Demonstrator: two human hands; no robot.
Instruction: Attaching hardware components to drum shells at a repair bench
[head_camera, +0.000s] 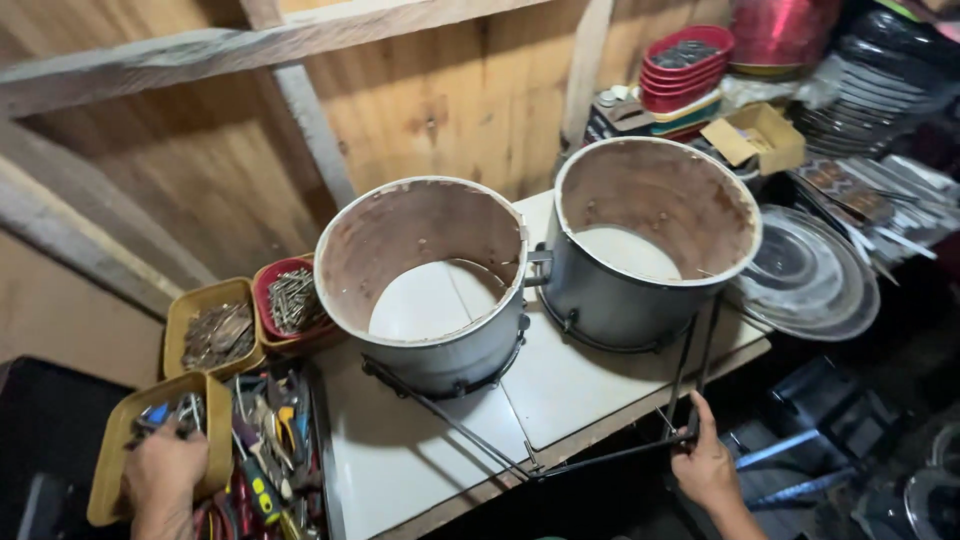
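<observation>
My left hand (160, 478) is down in the near yellow tray (112, 470) at the bottom left corner, fingers curled into the small tools lying there — whether they've actually closed on one I cannot tell, the back of the hand hides it. My right hand (706, 462) is at the front edge of the white table (400, 455), fingers wrapped tight around a thin black metal rod frame (600, 455). That frame runs in a shallow V along the table edge, one arm going up under the left drum shell (425, 285), two more rods rising beside the right drum shell (650, 240). Both shells stand upright, open at the top, side by side and nearly touching — the table shows through their open bottoms. Behind the near tray sit another yellow tray of rusty hardware (213, 330) and a red tray of nails (290, 300). Screwdrivers and pliers (265, 450) lie piled between the trays and the table.
</observation>
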